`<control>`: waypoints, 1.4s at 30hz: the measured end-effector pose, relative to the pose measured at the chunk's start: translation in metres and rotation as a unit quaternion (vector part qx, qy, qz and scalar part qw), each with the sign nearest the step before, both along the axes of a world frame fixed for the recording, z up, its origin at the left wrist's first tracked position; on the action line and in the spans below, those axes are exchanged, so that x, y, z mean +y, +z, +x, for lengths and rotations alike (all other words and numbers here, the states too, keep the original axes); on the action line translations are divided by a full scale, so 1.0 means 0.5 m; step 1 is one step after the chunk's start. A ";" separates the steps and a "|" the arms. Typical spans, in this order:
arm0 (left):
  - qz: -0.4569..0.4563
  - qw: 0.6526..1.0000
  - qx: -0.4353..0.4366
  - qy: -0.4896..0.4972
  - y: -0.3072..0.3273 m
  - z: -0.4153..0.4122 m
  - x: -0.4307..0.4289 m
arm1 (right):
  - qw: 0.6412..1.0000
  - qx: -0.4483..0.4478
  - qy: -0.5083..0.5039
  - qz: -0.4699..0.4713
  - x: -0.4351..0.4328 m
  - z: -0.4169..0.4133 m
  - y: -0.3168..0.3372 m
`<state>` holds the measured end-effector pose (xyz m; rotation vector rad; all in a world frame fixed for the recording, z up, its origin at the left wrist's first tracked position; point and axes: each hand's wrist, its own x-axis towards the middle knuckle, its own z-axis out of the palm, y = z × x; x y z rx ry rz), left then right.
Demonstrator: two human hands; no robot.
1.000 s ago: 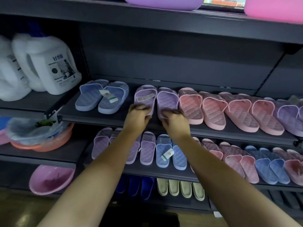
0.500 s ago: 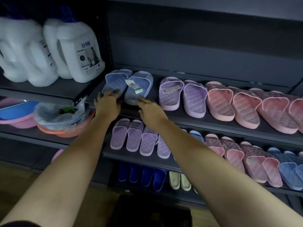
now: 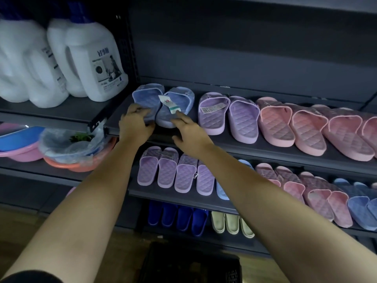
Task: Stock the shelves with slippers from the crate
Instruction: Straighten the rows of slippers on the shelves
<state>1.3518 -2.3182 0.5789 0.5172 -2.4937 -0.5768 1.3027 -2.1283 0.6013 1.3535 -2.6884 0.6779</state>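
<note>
A pair of blue slippers (image 3: 146, 100) with a white tag (image 3: 169, 104) lies at the left end of the dark upper shelf (image 3: 224, 149). My left hand (image 3: 133, 124) grips the heel of the left blue slipper, fingers curled over it. My right hand (image 3: 188, 131) touches the heel of the right blue slipper (image 3: 179, 99) with straight fingers, just below the tag. To the right of them sit a lilac pair (image 3: 228, 117) and several pink slippers (image 3: 295, 127). A black crate (image 3: 189, 266) stands on the floor below; its contents are too dark to see.
White detergent jugs (image 3: 91, 62) stand on the neighbouring shelf at left, with plastic basins (image 3: 22, 147) below them. The lower shelf (image 3: 163, 196) holds lilac, pink and blue slippers. Dark blue and cream slippers (image 3: 224, 222) line the bottom shelf.
Both hands left the lilac pair and moved left to the blue pair. My left hand closed on the left blue slipper's heel. The view swung left and down.
</note>
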 end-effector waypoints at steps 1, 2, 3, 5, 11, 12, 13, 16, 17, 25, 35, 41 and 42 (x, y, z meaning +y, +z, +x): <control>0.012 1.000 0.001 -0.007 -0.002 -0.004 0.001 | 1.000 -0.008 0.004 0.006 0.000 -0.004 0.003; 0.014 1.000 0.006 -0.013 -0.002 -0.008 0.001 | 1.000 -0.014 0.011 0.009 0.000 -0.006 0.005; 0.009 1.000 0.012 -0.017 0.001 -0.010 0.002 | 1.000 -0.016 0.017 0.010 0.001 -0.007 0.005; -0.008 0.999 0.025 -0.037 0.007 -0.013 0.004 | 1.000 -0.006 0.014 0.005 0.007 -0.004 0.002; -0.021 0.993 0.062 -0.094 -0.004 0.004 0.028 | 0.997 0.040 -0.028 -0.055 0.034 0.004 -0.009; -0.024 0.993 0.069 -0.094 -0.010 0.007 0.030 | 0.995 0.056 -0.027 -0.072 0.037 0.008 -0.017; -0.029 0.993 0.074 -0.084 -0.019 0.011 0.034 | 0.992 0.076 -0.028 -0.093 0.041 0.011 -0.029; -0.076 0.993 0.084 0.014 -0.064 0.036 0.069 | 0.981 0.119 -0.039 -0.147 0.056 0.026 -0.070; -0.092 0.989 0.108 0.043 -0.085 0.053 0.086 | 0.978 0.136 -0.037 -0.156 0.060 0.029 -0.087; -0.098 0.995 0.003 0.026 -0.370 0.115 0.100 | 0.953 0.245 -0.005 -0.178 0.054 0.044 -0.268; -0.069 0.985 -0.161 0.003 -0.615 0.045 -0.036 | 0.998 0.040 0.056 -0.008 -0.036 -0.003 -0.594; 0.010 0.985 -0.170 0.004 -0.681 0.020 -0.081 | 0.990 -0.007 0.031 0.138 -0.100 -0.026 -0.693; 0.030 0.988 -0.154 0.012 -0.683 0.018 -0.082 | 0.988 -0.011 0.022 0.153 -0.105 -0.026 -0.702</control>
